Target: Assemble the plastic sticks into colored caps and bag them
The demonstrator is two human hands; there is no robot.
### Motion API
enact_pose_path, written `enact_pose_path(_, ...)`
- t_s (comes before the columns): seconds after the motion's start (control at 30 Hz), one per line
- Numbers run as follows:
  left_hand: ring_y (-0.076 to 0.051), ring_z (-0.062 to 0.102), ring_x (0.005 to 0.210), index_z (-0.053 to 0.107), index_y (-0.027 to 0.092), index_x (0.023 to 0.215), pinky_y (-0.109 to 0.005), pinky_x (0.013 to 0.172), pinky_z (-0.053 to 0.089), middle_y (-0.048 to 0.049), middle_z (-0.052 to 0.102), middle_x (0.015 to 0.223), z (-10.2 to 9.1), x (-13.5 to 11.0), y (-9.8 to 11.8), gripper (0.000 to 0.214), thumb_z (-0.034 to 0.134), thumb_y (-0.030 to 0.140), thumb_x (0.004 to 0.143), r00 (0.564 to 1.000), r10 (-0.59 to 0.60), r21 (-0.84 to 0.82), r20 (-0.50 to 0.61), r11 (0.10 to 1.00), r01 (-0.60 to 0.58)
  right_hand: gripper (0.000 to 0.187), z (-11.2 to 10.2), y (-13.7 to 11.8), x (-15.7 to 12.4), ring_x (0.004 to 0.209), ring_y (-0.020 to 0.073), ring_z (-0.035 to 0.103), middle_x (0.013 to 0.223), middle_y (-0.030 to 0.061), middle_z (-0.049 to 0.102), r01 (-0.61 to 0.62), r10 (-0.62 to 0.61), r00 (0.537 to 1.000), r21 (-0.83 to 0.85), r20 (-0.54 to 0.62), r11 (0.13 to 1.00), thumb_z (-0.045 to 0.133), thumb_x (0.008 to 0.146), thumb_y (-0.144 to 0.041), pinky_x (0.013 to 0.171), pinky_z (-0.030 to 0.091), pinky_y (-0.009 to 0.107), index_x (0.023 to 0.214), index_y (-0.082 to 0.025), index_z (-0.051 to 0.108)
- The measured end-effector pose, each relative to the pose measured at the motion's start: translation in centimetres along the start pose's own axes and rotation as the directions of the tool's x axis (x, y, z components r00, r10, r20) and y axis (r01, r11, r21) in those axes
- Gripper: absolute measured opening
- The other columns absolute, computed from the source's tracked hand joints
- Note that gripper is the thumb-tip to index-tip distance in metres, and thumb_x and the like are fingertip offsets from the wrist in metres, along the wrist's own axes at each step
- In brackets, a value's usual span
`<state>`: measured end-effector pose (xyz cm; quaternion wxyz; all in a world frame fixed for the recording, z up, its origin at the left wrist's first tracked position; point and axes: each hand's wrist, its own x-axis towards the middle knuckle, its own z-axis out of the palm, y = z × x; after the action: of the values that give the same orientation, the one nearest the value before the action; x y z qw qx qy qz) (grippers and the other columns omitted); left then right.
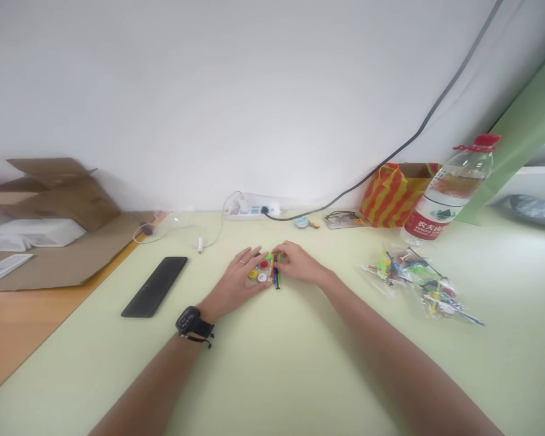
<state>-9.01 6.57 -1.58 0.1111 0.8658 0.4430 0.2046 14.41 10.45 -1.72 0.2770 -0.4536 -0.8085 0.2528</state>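
Several coloured toy pieces (265, 270) — left hand (240, 280) spread over them, right hand (298, 263) curled, grip unclear.

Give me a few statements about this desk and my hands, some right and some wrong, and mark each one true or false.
1. The left hand and the right hand both touch the small cluster of coloured pieces. True.
2. The watch sits on the right wrist. False: it is on the left wrist.
3. The water bottle has a blue cap. False: its cap is red.
4. The black flat device lies to the left of the left hand. True.
5. The clear bag of coloured parts lies between the hands. False: it lies off to the right, near the water bottle.
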Motion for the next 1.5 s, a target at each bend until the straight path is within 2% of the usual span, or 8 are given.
enact_pose_path(0.27, -0.033, 0.017, 0.157, 0.016, 0.027, 0.164, -0.051, 0.125, 0.026, -0.0082, 0.026, 0.169, 0.3, -0.5, -0.2, 0.078, 0.044, 0.061, 0.1, 0.994, -0.082, -0.007, 0.067, 0.997, 0.082, 0.027, 0.0, -0.7, 0.1, 0.088, 0.0147, 0.068, 0.118, 0.0096, 0.063, -0.063, 0.056, 0.997, 0.152, 0.053, 0.986, 0.065, 0.092, -0.02, 0.079, 0.055, 0.027, 0.118, -0.016, 0.065)
enact_pose_path(0.77, -0.033, 0.026, 0.152, 0.028, 0.034, 0.16, -0.056, 0.12, 0.03, -0.0098, 0.033, 0.163, 0.4, -0.1, 0.8, 0.06, 0.037, 0.055, 0.105, 0.994, -0.087, 0.068, 0.06, 0.994, 0.083, 0.026, -0.2, -2.4, -0.2, 0.089, 0.0144, 0.07, 0.118, 0.0086, 0.066, -0.068, 0.053, 0.994, 0.157, 0.097, 0.985, 0.062, 0.093, -0.023, 0.077, 0.054, 0.025, 0.119, -0.017, 0.065)
enact_pose_path(0.87, -0.033, 0.026, 0.152, 0.028, 0.035, 0.161, -0.055, 0.121, 0.029, -0.0083, 0.032, 0.165, 0.5, -0.1, 0.6, 0.06, 0.037, 0.055, 0.105, 0.997, -0.068, 0.069, 0.045, 0.995, 0.065, 0.025, -2.3, -2.5, -0.1, 0.091, 0.0134, 0.069, 0.121, 0.0079, 0.067, -0.107, 0.108, 0.987, -0.008, 0.121, 0.994, 0.063, 0.094, -0.024, 0.079, 0.053, 0.023, 0.118, -0.018, 0.065)
enact_pose_path(1.0, -0.033, 0.028, 0.151, 0.034, 0.037, 0.158, -0.055, 0.121, 0.029, -0.0062, 0.031, 0.165, 0.5, -0.2, 0.3, 0.057, 0.037, 0.055, 0.104, 0.997, -0.065, 0.061, 0.047, 0.996, 0.062, 0.009, -8.6, -0.7, -1.5, 0.091, 0.0182, 0.068, 0.103, 0.0051, 0.072, -0.226, 0.245, 0.962, -0.155, 0.117, 0.962, 0.071, 0.086, -0.022, 0.08, 0.051, 0.027, 0.095, -0.02, 0.07)
enact_pose_path(1.17, -0.033, 0.025, 0.153, 0.026, 0.034, 0.161, -0.055, 0.122, 0.027, -0.008, 0.028, 0.167, 0.3, -0.2, 0.6, 0.062, 0.037, 0.057, 0.104, 0.995, -0.078, 0.051, 0.061, 0.996, 0.075, 0.017, -17.6, 3.8, -6.5, 0.081, 0.0286, 0.068, 0.093, 0.012, 0.071, -0.545, 0.567, 0.823, -0.337, -0.037, 0.768, 0.079, 0.073, -0.026, 0.068, 0.052, 0.036, 0.083, -0.019, 0.068)
enact_pose_path(1.27, -0.031, 0.023, 0.155, 0.022, 0.032, 0.162, -0.052, 0.124, 0.024, -0.0084, 0.027, 0.168, 0.2, -0.2, 0.8, 0.067, 0.038, 0.058, 0.103, 0.993, -0.099, 0.039, 0.065, 0.995, 0.097, 0.024, -20.6, 6.0, -9.8, 0.073, 0.0278, 0.07, 0.089, 0.0121, 0.072, -0.788, 0.817, 0.576, -0.278, -0.018, 0.549, 0.079, 0.076, -0.038, 0.064, 0.056, 0.038, 0.09, -0.022, 0.069)
enact_pose_path(1.33, -0.03, 0.022, 0.155, 0.019, 0.031, 0.163, -0.051, 0.125, 0.024, -0.0084, 0.026, 0.168, 0.2, -0.1, 0.8, 0.069, 0.038, 0.058, 0.103, 0.993, -0.098, 0.028, 0.059, 0.995, 0.096, 0.028, -21.3, 6.9, -11.1, 0.077, 0.0263, 0.073, 0.091, 0.0118, 0.074, -0.862, 0.877, 0.48, -0.167, 0.041, 0.479, 0.082, 0.074, -0.039, 0.066, 0.058, 0.035, 0.094, -0.024, 0.07)
enact_pose_path(1.5, -0.033, 0.024, 0.154, 0.028, 0.037, 0.16, -0.055, 0.122, 0.027, -0.0054, 0.025, 0.169, 0.6, -0.2, 0.3, 0.061, 0.037, 0.058, 0.104, 0.995, -0.085, 0.065, 0.06, 0.995, 0.081, 0.042, -20.5, 7.5, -10.7, 0.079, 0.0236, 0.075, 0.088, 0.0077, 0.076, -0.881, 0.886, 0.444, -0.116, 0.13, 0.459, 0.088, 0.061, -0.025, 0.066, 0.059, 0.03, 0.1, -0.026, 0.072)
